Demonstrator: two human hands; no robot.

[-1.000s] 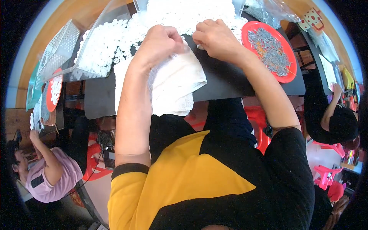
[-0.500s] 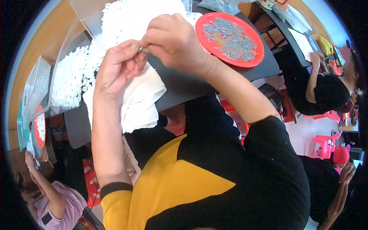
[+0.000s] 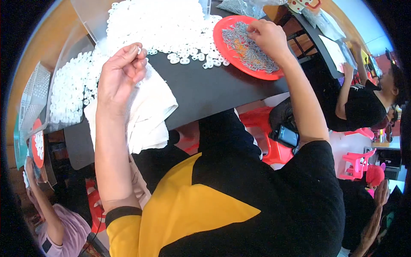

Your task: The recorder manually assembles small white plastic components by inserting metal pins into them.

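My left hand (image 3: 120,77) is raised over a white cloth (image 3: 145,111), its fingertips pinched on a small white plastic ring (image 3: 139,50). My right hand (image 3: 267,38) reaches onto a red plate (image 3: 222,32) filled with small grey metal pins (image 3: 252,51), fingers curled down among them; whether it holds a pin is hidden. A big heap of white plastic rings (image 3: 158,21) covers the black table (image 3: 214,90) between the two hands.
A clear tray (image 3: 68,98) at the left holds more white rings. A person in black sits at the right (image 3: 364,107), another in a lilac shirt at lower left (image 3: 55,222). Red and pink plastic stools (image 3: 355,162) stand below the table.
My hands were together over the cloth. They have parted: the right went out to the red plate, the left stays above the cloth with a white ring.
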